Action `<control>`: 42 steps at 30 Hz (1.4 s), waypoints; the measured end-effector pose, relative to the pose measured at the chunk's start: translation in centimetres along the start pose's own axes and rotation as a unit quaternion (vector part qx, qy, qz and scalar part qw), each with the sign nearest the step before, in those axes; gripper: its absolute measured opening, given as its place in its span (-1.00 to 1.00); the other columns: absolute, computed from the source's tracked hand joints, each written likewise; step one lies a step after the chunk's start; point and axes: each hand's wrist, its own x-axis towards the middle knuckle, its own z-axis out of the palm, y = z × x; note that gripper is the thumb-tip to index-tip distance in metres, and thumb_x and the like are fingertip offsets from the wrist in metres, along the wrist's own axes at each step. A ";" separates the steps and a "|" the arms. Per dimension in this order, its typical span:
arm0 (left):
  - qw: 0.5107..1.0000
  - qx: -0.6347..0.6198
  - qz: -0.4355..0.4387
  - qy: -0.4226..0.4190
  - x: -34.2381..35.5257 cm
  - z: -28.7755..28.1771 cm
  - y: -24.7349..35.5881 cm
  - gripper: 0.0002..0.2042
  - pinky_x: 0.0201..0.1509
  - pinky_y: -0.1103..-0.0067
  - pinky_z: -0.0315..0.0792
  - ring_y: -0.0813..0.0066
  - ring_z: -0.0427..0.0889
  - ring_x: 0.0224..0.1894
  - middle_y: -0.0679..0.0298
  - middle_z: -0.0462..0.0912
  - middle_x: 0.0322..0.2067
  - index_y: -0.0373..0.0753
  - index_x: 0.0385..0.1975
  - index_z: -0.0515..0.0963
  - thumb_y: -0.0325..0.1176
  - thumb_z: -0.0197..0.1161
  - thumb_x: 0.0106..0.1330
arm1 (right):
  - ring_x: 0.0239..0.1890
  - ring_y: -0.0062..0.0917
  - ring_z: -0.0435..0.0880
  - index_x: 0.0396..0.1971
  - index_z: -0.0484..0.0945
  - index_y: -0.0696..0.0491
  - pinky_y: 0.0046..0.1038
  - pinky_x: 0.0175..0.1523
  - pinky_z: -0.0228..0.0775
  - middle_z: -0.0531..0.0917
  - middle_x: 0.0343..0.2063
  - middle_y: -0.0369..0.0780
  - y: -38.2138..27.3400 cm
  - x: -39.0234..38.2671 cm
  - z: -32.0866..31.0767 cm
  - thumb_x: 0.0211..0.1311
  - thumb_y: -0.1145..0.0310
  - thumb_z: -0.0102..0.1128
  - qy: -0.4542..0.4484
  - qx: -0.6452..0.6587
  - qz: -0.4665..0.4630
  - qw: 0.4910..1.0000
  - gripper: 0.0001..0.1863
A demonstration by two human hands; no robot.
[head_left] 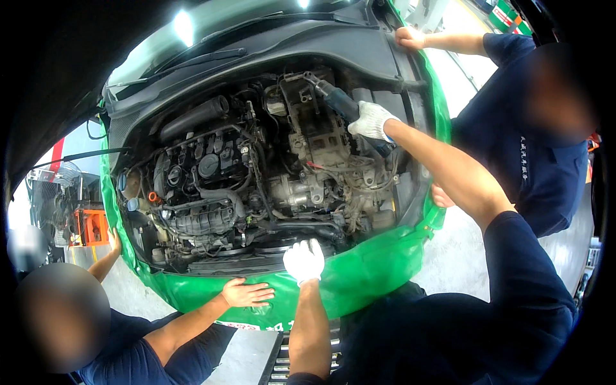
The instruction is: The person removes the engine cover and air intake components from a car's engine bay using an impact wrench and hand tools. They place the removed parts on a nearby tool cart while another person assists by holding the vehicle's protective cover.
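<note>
My right hand [372, 120], in a white knit glove, is wrapped round a dark cordless ratchet wrench [340, 101] over the right part of the engine bay. The ratchet's head points up and left, near a metal bracket [301, 96] at the back; whether it sits on a fastener I cannot tell. My left hand [304, 261], also gloved in white, rests at the front edge of the bay with its fingers stretched out. Under it lies the green fender cover [359, 273]. The engine [205, 167] fills the left of the bay.
Two people in dark blue stand close by. At the left, one has a hand [249, 293] on the green cover; at the right, the other has a hand [410, 38] near the far right edge. The windshield [192, 32] lies beyond, and an orange rack [93, 226] stands far left.
</note>
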 end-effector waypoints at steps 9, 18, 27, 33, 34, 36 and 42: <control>0.999 0.007 -0.003 -0.033 -0.2 0.3 0.9 -0.56 -0.10 0.23 0.50 0.04 0.70 -0.30 0.11 0.74 -0.40 -0.18 -0.43 0.72 0.01 0.09 0.50 | 0.03 0.02 0.74 -0.01 0.56 0.30 -0.20 0.16 0.53 0.73 -0.12 0.18 2.6 -4.4 0.3 0.00 0.06 0.41 0.079 0.064 0.017 0.995 -0.33; 0.893 -0.399 -0.175 0.117 1.4 -0.8 -3.2 -0.58 0.32 0.19 0.44 -0.10 0.63 0.17 -0.09 0.72 0.07 -0.37 0.02 0.70 -0.09 0.19 0.54 | -0.04 -0.22 0.72 0.20 0.52 0.19 -0.26 0.13 0.52 0.73 -0.09 0.01 1.4 -26.7 -4.2 0.15 0.13 0.46 0.081 0.178 -0.115 0.974 -0.33; 0.923 -0.284 -0.035 0.257 -15.6 -22.0 7.1 -0.55 0.22 0.20 0.52 -0.06 0.66 0.09 -0.01 0.66 0.07 -0.28 0.06 0.60 -0.01 0.32 0.41 | -0.29 -0.29 0.75 0.10 0.47 0.23 -0.23 -0.11 0.65 0.73 -0.22 -0.06 10.3 -36.9 2.4 -0.15 0.36 0.61 -0.469 0.420 -0.145 0.763 -0.26; 0.840 -0.435 -0.248 0.207 -31.5 -26.7 14.5 -0.66 0.03 0.31 0.57 0.00 0.72 -0.08 0.01 0.69 -0.11 -0.23 0.12 0.54 -0.15 0.26 0.54 | -0.18 -0.34 0.81 0.21 0.42 0.24 -0.25 0.00 0.69 0.78 -0.11 -0.01 5.7 -38.2 3.8 -0.05 0.55 0.62 -0.664 0.211 -0.198 0.690 -0.23; 0.830 -0.422 -0.247 0.267 -33.4 -26.9 15.4 -0.71 -0.02 0.32 0.58 -0.01 0.73 -0.14 0.00 0.69 -0.18 -0.22 0.13 0.52 -0.20 0.23 0.58 | -0.17 -0.34 0.81 0.23 0.42 0.24 -0.25 0.00 0.68 0.78 -0.11 0.00 4.1 -38.8 4.0 -0.05 0.55 0.63 -0.686 0.185 -0.223 0.667 -0.22; 0.826 -0.395 -0.294 0.274 -38.0 -28.9 17.4 -0.70 -0.07 0.31 0.59 0.00 0.75 -0.19 0.04 0.70 -0.23 -0.19 0.17 0.52 -0.21 0.22 0.58 | -0.16 -0.35 0.80 0.28 0.40 0.24 -0.27 0.02 0.67 0.78 -0.10 -0.02 1.1 -43.0 3.3 -0.03 0.54 0.61 -0.699 0.131 -0.262 0.653 -0.19; 0.614 -0.302 -0.480 0.548 -51.2 -26.0 16.2 -0.69 0.01 0.34 0.61 0.17 0.78 -0.15 0.01 0.77 -0.18 -0.32 -0.03 0.63 -0.16 0.25 0.56 | -0.19 -0.43 0.74 0.22 0.47 0.23 -0.34 -0.04 0.61 0.75 -0.20 -0.12 -5.0 -50.6 8.0 0.03 0.51 0.54 -0.747 0.056 -0.342 0.568 -0.31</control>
